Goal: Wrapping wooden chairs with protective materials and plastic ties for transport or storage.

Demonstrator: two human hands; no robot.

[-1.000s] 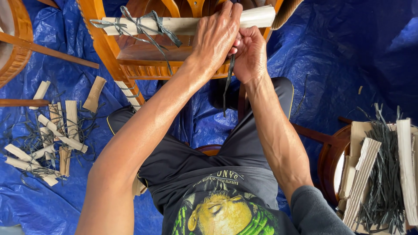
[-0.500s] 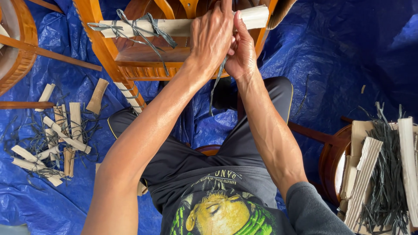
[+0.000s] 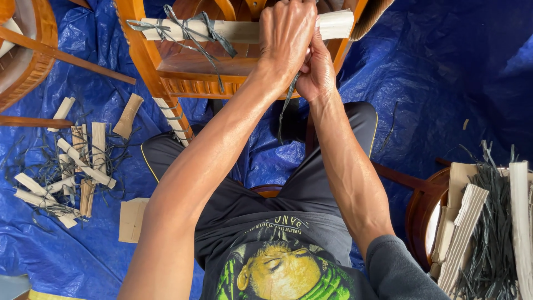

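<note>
Shirt [image 3: 288, 261], dark, with a green and yellow printed figure, is seen at the bottom centre of the frame; dark trousers [image 3: 327, 178] lie above it, over a blue tarpaulin [image 3: 444, 78] that covers the floor.

Cardboard scraps [image 3: 72, 161], pale and rolled or folded, are scattered at the left of the frame among loose dark strands; one flat brown piece [image 3: 132, 219] lies just beside the trouser leg.

Stack of corrugated cardboard strips [image 3: 463, 239] and a bundle of dark straps [image 3: 494, 233] are held on a round wooden piece at the lower right.

Forearms are extended from the bottom centre up to the top centre of the frame.

Right hand [image 3: 317, 72] is closed, its fingers hidden behind the other hand; a dark strap [image 3: 286, 108] hangs down from the two hands, and which of them pinches it cannot be told.

Left hand [image 3: 286, 36] is closed over the cardboard wrap [image 3: 239, 30], gripping it near its right end.

Cardboard wrap, pale, is laid along a rail of the orange-brown wooden frame [image 3: 183, 78] at the top centre; it is bound at its left part with knotted grey-green ties [image 3: 189, 25].

Round wooden piece [image 3: 33, 61] is partly seen at the upper left.
</note>
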